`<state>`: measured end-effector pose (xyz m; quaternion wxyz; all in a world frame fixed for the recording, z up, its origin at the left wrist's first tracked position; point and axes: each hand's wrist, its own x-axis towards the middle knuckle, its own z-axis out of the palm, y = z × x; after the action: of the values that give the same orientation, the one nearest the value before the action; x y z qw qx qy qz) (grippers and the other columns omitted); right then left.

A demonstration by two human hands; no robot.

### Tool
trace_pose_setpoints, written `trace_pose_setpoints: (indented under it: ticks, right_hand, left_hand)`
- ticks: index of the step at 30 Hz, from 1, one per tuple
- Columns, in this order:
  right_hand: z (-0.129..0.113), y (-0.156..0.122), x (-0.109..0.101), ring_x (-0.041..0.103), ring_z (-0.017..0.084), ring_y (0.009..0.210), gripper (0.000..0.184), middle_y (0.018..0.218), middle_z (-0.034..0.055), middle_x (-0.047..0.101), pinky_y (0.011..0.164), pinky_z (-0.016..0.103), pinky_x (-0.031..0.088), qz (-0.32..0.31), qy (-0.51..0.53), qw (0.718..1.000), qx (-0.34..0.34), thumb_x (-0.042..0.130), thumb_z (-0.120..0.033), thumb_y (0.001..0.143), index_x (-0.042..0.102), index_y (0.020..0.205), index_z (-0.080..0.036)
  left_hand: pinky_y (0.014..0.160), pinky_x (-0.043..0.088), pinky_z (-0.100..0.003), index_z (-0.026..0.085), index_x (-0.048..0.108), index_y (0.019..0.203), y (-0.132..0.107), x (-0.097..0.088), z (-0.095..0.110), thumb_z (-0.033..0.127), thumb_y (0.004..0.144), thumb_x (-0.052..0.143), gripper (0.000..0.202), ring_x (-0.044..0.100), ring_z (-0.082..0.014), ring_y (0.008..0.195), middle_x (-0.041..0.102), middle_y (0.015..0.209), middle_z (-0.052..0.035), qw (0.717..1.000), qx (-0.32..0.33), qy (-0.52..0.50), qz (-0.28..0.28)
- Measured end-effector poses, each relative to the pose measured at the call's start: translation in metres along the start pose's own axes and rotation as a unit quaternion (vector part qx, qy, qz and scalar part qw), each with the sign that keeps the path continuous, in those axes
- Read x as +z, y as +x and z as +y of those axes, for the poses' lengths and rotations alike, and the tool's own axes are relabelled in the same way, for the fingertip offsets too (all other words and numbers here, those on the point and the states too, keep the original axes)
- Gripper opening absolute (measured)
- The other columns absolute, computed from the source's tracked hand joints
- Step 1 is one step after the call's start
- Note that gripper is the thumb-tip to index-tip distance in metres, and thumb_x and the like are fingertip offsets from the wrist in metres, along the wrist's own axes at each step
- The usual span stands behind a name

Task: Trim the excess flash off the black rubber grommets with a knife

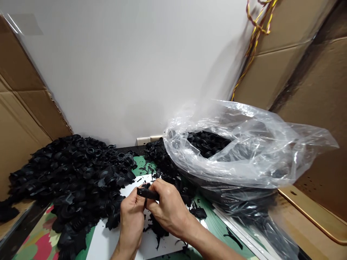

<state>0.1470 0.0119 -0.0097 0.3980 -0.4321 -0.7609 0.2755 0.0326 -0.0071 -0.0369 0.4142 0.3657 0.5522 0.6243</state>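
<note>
Head cam: both hands meet low in the middle, over a white sheet (105, 238) on the counter (217, 224). The left hand (132, 213) and right hand (168, 207) each have their fingers pinched on the same small black rubber part (146, 194), held just above the sheet. A big pile of black rubber parts (78, 169) sits on the left. On the right is a clear plastic bag (244, 151) holding more. Black scraps (158, 231) litter the sheet.
</note>
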Motion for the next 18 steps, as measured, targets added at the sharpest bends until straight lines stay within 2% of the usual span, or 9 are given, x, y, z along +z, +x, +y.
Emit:
trace_pose_setpoints:
  ticks: [3,6,9,12,14,16,18]
  right_hand:
    - [0.008,0.002,-0.007,0.048,0.014,0.059,0.01,0.068,-0.0003,0.053,0.055,0.024,0.033,0.031,-0.045,0.998,0.034,0.052,-0.008,0.066,0.054,0.067,-0.018]
    - [0.018,0.006,-0.018,0.046,0.013,0.058,0.007,0.065,-0.0012,0.05,0.054,0.023,0.033,0.066,-0.025,0.992,0.103,0.05,-0.012,0.068,0.052,0.065,-0.018]
    - [0.025,0.009,-0.026,0.041,0.011,0.054,0.015,0.057,-0.0039,0.044,0.05,0.022,0.031,0.038,0.056,0.99,0.12,0.046,-0.021,0.075,0.047,0.06,-0.018]
    - [0.027,0.009,-0.027,0.035,0.01,0.05,0.024,0.052,-0.0057,0.036,0.047,0.022,0.026,-0.006,0.072,0.99,0.124,0.048,-0.024,0.077,0.043,0.054,-0.018]
    - [0.026,0.007,-0.025,0.038,0.01,0.053,0.019,0.055,-0.0051,0.041,0.048,0.022,0.028,0.001,0.049,0.993,0.106,0.053,-0.019,0.073,0.047,0.055,-0.018]
    - [0.024,0.005,-0.023,0.047,0.012,0.061,0.007,0.067,-0.0024,0.052,0.055,0.022,0.035,0.029,0.04,0.997,0.053,0.055,-0.011,0.069,0.056,0.067,-0.018]
    - [0.019,0.003,-0.02,0.053,0.014,0.07,0.019,0.078,0.0005,0.059,0.062,0.024,0.041,0.038,0.063,0.997,0.009,0.055,-0.004,0.068,0.061,0.079,-0.019]
  left_hand:
    - [0.05,0.036,-0.022,0.015,0.062,0.055,-0.001,-0.001,0.0,0.05,0.064,0.072,0.037,0.044,-0.0126,0.053,0.053,0.052,0.0015,1.0,0.017,0.023,0.011]
    - [0.047,0.035,-0.022,0.014,0.065,0.061,-0.003,0.003,0.007,0.061,0.064,0.066,0.047,0.043,-0.0118,0.05,0.054,0.048,0.0002,0.999,-0.027,-0.022,0.02]
    - [0.042,0.031,-0.019,0.012,0.068,0.071,-0.004,0.005,0.014,0.063,0.061,0.067,0.053,0.041,-0.01,0.048,0.056,0.05,-0.0012,0.995,-0.072,-0.069,0.01]
    - [0.039,0.028,-0.017,0.01,0.069,0.077,-0.003,0.005,0.016,0.061,0.059,0.071,0.054,0.04,-0.0082,0.046,0.057,0.051,-0.0009,0.991,-0.09,-0.097,0.012]
    - [0.038,0.028,-0.016,0.01,0.069,0.077,-0.002,0.004,0.015,0.061,0.058,0.072,0.055,0.04,-0.0076,0.045,0.057,0.05,-0.0009,0.989,-0.096,-0.111,0.016]
    - [0.038,0.029,-0.016,0.01,0.068,0.072,-0.001,0.004,0.013,0.062,0.058,0.071,0.054,0.04,-0.007,0.044,0.057,0.048,-0.0012,0.988,-0.099,-0.116,0.014]
    - [0.037,0.028,-0.015,0.01,0.065,0.066,-0.001,0.004,0.012,0.063,0.06,0.07,0.053,0.039,-0.0064,0.041,0.056,0.045,-0.0012,0.989,-0.101,-0.11,0.011]
